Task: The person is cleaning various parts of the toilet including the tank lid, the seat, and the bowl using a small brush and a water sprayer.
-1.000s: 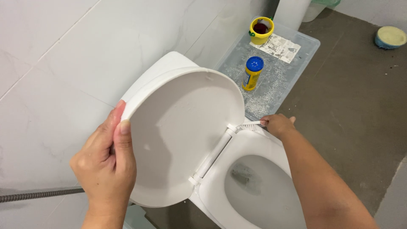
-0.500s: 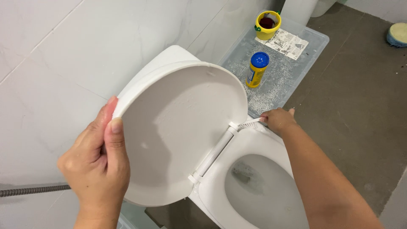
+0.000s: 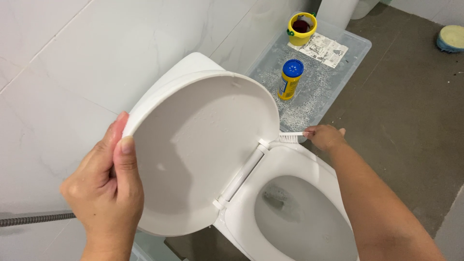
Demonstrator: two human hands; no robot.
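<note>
The toilet lid (image 3: 193, 150) stands raised at a tilt against the white tiled wall (image 3: 58, 72), its hinge bar running down to the seat (image 3: 285, 169) below it. The left hand (image 3: 104, 191) pinches the lid's outer rim, thumb on the inner face and fingers curled behind it. The right hand (image 3: 326, 137) has its fingers closed around the handle of a small white brush (image 3: 290, 137), whose bristles lie just beside the upper hinge mount. To do this well, the lid is best held steady at this angle so the hinge gap stays open, and short strokes with the bristle tips pressed into the joint would likely reach the grime there; pushing hard could flex the hinge. On the floor (image 3: 406, 121) beyond sits a clear plastic tray (image 3: 360, 41) with 3 things on it: a yellow cylindrical canister with a blue cap (image 3: 290, 79), a small yellow cup (image 3: 301, 26) with a dark inside, and a flat sheet of printed paper (image 3: 321, 50) in black and white.
</note>
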